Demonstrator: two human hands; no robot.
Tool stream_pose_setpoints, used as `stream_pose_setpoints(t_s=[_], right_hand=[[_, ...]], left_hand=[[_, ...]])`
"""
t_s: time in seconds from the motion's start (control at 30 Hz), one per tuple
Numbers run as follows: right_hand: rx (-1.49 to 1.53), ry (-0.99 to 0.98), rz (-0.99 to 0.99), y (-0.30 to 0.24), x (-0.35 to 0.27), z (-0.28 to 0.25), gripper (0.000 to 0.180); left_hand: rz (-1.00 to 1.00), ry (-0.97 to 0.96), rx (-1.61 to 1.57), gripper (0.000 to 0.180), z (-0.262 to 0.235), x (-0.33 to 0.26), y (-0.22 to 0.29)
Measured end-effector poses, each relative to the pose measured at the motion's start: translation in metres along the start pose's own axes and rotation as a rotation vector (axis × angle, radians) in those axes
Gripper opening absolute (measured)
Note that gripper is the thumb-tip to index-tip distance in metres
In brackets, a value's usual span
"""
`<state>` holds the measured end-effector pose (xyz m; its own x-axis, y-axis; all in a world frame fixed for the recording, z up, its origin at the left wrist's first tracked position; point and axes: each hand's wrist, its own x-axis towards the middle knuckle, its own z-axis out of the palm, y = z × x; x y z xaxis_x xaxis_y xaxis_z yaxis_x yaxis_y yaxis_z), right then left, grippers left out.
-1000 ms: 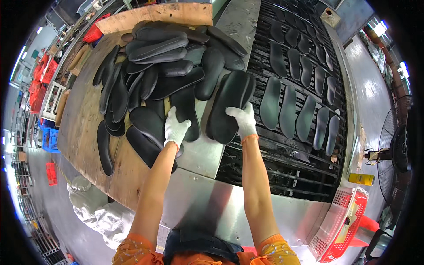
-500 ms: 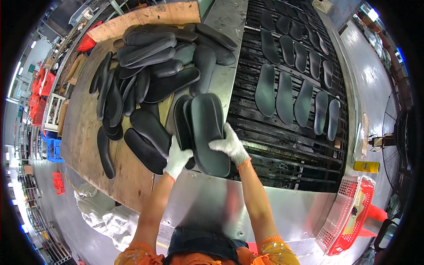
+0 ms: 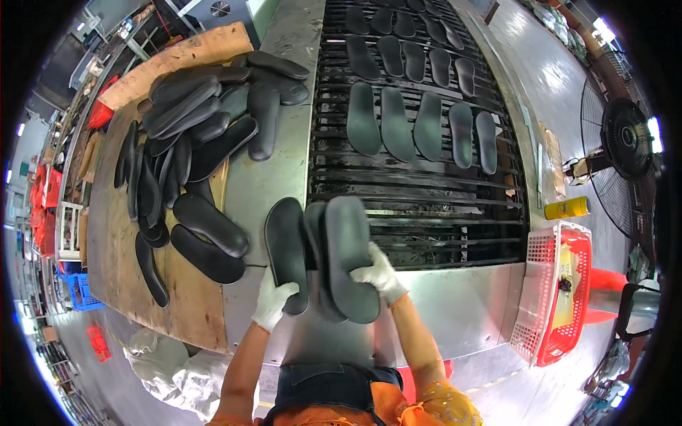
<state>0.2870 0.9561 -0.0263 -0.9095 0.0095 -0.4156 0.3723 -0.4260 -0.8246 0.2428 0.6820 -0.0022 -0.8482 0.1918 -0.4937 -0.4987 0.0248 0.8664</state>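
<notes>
Over the steel worktop edge [image 3: 455, 305], the left hand [image 3: 270, 298] has its fingers clasped around one black insole [image 3: 286, 245]; the right hand [image 3: 381, 276] grips a small insole stack [image 3: 350, 252]. This looks like splitting insoles apart; the next move likely calls for level placement on the slatted rack [image 3: 426, 203].

The insoles [image 3: 349, 263], one bundle between both hands half a second ago, are now split. The left hand [image 3: 277, 295] holds a single insole [image 3: 285, 248] off to the left, a narrow gap beside it. The right hand [image 3: 381, 275] grips the rest, now closer to the wearer than a second ago. The view now turns farther right: the pile [image 3: 195, 106] sits nearer the left edge, and more of the fan [image 3: 629, 138] shows.
</notes>
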Motion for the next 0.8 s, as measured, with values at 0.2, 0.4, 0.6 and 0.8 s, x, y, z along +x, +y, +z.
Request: stream_pose_setpoints(t_s=[0.2,0.4,0.6,0.8], right_hand=[[-0.135,0.182,-0.044,-0.062,0.012,-0.100,0.064],[-0.313,0.352,0.064,-0.100,0.017,-0.158,0.059],[-0.174,0.468,0.059,-0.096,-0.002,-0.219,0.054],[-0.402,0.630,0.112,-0.108,-0.022,-0.232,0.057]], left_hand=[[-0.051,-0.141,0.041,0.051,0.073,0.049,0.005],[-0.023,-0.154,0.085,0.043,0.136,0.097,-0.015],[-0.007,-0.129,0.019,0.041,0.161,0.112,-0.032],[-0.033,-0.127,0.015,0.044,0.171,0.118,-0.034]])
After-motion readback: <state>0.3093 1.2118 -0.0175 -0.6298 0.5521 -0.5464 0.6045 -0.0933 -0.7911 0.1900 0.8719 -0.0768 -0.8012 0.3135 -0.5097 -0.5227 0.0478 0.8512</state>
